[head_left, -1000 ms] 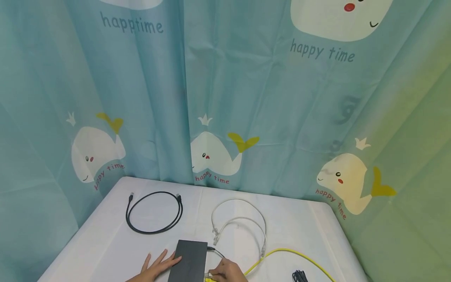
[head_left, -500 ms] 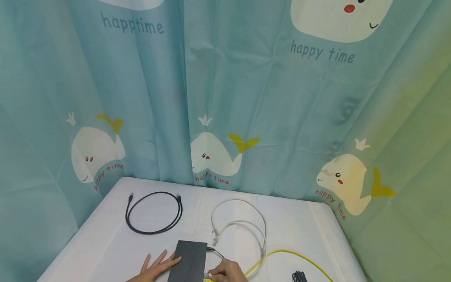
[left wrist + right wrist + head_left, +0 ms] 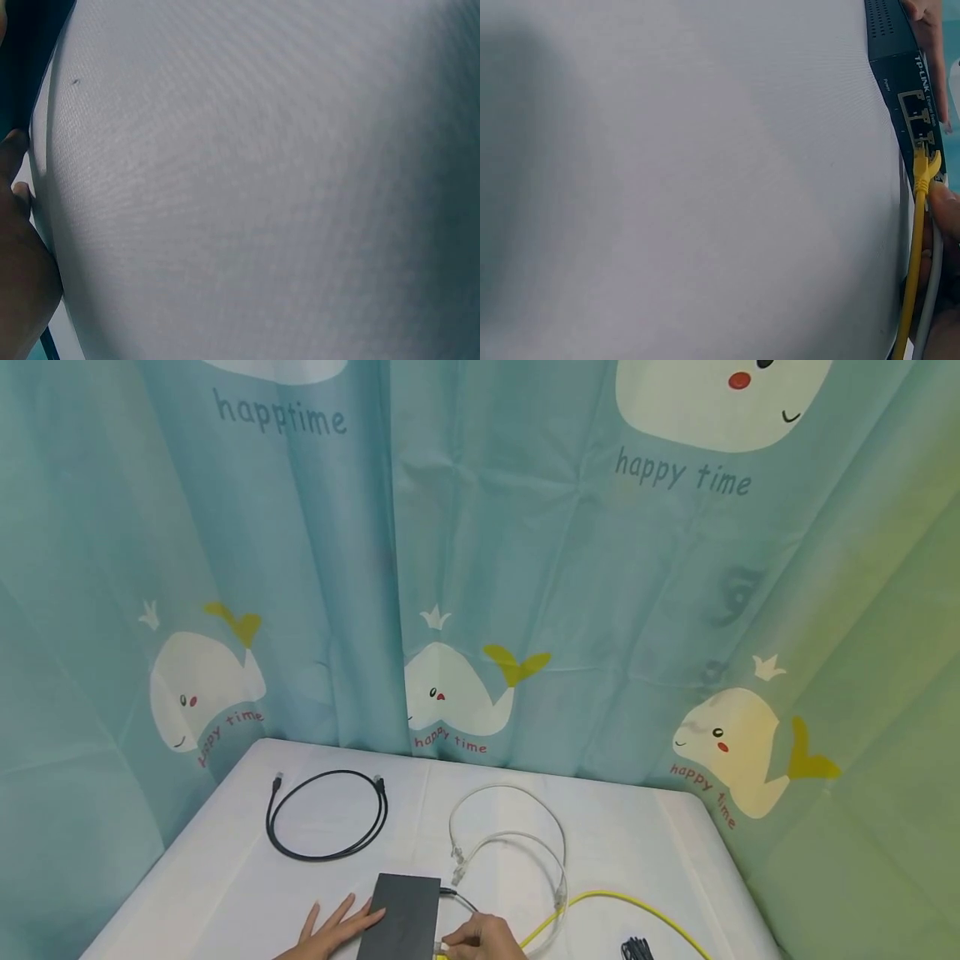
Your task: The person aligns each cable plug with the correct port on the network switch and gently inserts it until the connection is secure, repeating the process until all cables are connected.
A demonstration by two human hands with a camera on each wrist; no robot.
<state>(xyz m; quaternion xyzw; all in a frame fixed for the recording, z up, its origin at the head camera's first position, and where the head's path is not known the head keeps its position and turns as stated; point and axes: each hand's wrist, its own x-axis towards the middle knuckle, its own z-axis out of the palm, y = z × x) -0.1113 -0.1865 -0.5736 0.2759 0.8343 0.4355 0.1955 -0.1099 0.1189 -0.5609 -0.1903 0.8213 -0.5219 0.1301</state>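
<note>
A black TP-Link network switch [image 3: 405, 914] lies on the table at the bottom middle of the head view. My left hand [image 3: 328, 937] rests at its left side, fingers spread, thumb on the top face. At the port side, my right hand [image 3: 486, 937] pinches the end of a pale grey network cable [image 3: 930, 300] against the switch. Just beside that end, a yellow network cable [image 3: 909, 277] has its plug in a port, as the right wrist view shows. The grey plug itself is mostly hidden by the fingers. A thin black lead [image 3: 459, 897] enters the switch's far right corner.
A coiled black network cable [image 3: 318, 857] lies at the back left. Behind my right hand are loops of pale cable [image 3: 525, 787] with clear plugs. A bundled dark cord [image 3: 637, 948] sits at the front right. Printed curtains [image 3: 585, 568] hang behind the white table [image 3: 637, 827].
The inner loop of the pale grey cable has dropped slightly towards the front. Both hands stay nearly in place, the right still pinching at the ports.
</note>
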